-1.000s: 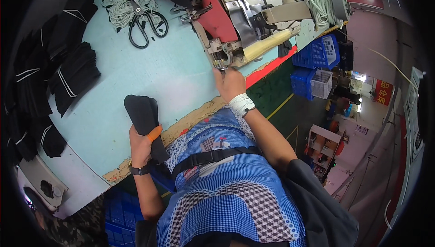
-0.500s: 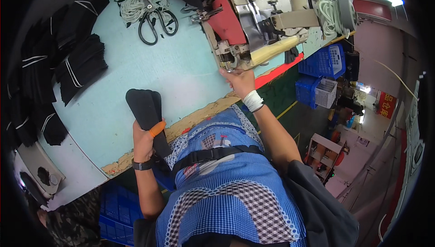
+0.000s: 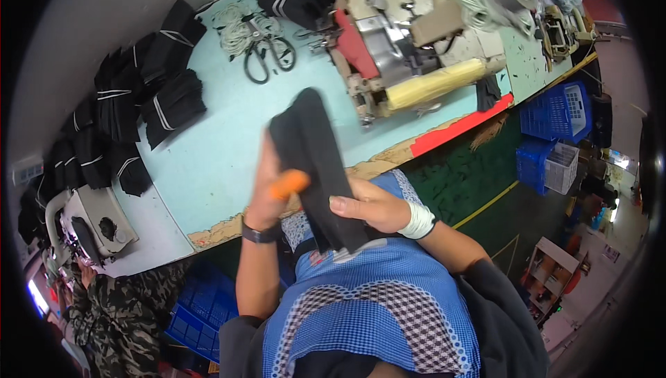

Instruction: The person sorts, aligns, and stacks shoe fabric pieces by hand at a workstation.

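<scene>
A small stack of long black sock-like fabric pieces (image 3: 316, 159), rounded at the far end, is held in front of my apron between both hands. My left hand (image 3: 269, 187), blurred and with an orange cover on one finger, is closed around the left side of the stack. At its lower right side my right hand (image 3: 374, 206), white wrap at the wrist, pinches the fabric, thumb on top and fingers hidden beneath. Beyond the hands stands a sewing machine (image 3: 395, 31) with a red plate and a yellow-wrapped front.
Black scissors (image 3: 268, 55) lie by a heap of pale cord (image 3: 232, 27) on the light blue table (image 3: 215, 135). Tied black fabric bundles (image 3: 173, 107) line its left side. Blue crates (image 3: 555, 111) stand right; a person in camouflage (image 3: 132, 305) is at lower left.
My right hand has left the sewing machine's front and come to the black pieces, gripping them. My left hand has lifted them up and to the right. The view has shifted.
</scene>
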{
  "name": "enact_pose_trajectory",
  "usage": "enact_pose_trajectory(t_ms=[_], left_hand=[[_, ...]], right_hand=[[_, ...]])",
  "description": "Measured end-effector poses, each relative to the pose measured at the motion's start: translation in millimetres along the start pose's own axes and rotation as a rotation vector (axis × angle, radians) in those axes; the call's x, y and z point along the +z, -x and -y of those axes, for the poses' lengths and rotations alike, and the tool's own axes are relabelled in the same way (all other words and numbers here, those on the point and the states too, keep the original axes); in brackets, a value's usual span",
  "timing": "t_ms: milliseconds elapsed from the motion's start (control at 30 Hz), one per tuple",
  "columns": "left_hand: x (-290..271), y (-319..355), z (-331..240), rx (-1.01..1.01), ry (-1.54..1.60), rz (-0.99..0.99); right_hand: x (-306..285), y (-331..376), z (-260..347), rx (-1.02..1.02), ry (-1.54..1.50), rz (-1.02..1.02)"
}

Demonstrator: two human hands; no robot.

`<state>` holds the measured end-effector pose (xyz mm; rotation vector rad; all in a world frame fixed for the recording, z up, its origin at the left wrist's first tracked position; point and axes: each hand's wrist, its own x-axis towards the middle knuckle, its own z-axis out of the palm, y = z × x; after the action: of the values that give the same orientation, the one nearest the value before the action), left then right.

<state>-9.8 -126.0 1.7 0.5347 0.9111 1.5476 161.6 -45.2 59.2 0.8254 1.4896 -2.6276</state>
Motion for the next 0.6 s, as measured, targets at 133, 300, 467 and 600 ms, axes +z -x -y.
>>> enact_pose_trajectory(t_ms=[133,300,467,600], left_hand=[[30.3,-13.2,-3.1,0.066,0.275,0.011],[64.9,-10.6,24.0,0.272,0.136,0.006],[112.2,-21.7,24.4,0.172,-0.016,-0.184],[126.6,-5.8,47.9,0.121,-0.039,-0.383]], right_hand=[[-33.6,20.3,-12.3,0.267,-0.59,0.35],[-48.2,56.3,7.0,0.17,-0.418,0.276],[-83.4,74.8,15.0,0.198,-0.282,0.326],[-100.8,91.5,20.5,0.17,-0.313,0.295]])
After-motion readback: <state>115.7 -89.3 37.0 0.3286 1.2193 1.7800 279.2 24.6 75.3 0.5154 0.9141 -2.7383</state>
